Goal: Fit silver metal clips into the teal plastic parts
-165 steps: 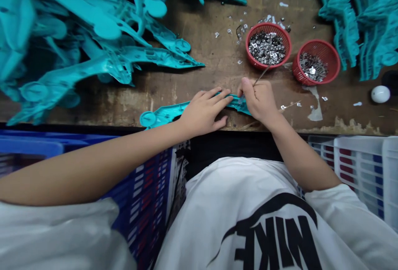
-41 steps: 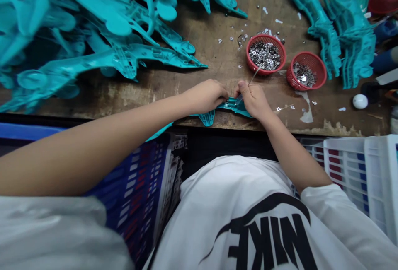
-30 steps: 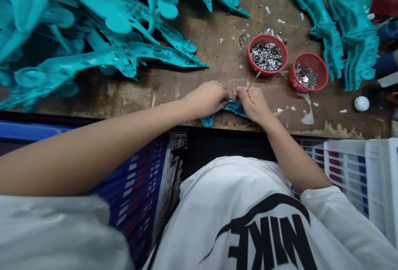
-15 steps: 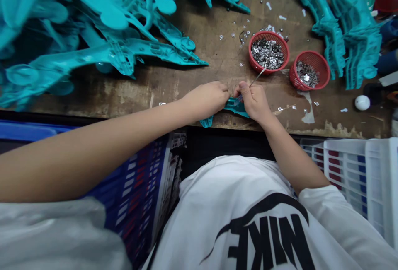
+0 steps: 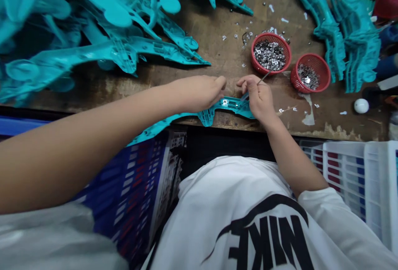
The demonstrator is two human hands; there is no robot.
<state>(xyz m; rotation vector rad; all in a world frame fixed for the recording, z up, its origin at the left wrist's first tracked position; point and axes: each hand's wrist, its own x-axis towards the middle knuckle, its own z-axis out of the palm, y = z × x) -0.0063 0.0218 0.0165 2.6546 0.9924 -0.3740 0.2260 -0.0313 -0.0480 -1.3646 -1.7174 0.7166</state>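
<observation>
A long teal plastic part lies along the table's front edge, its left end reaching past the edge under my left forearm. A small shiny metal clip sits in its channel. My left hand is above the part, fingers pinched together; whatever is in them is hidden. My right hand is closed around a screwdriver by its translucent handle. The thin metal shaft points up and to the right, over the edge of a red basket of metal clips.
Behind my left arm, teal parts are heaped high. Another red basket holds small metal pieces. More teal parts lie stacked at the right, near a white ball. Below the edge are blue and white crates.
My left hand has moved left and up off the teal part, uncovering its middle and the clip. My right hand has shifted slightly right, still with the screwdriver.
</observation>
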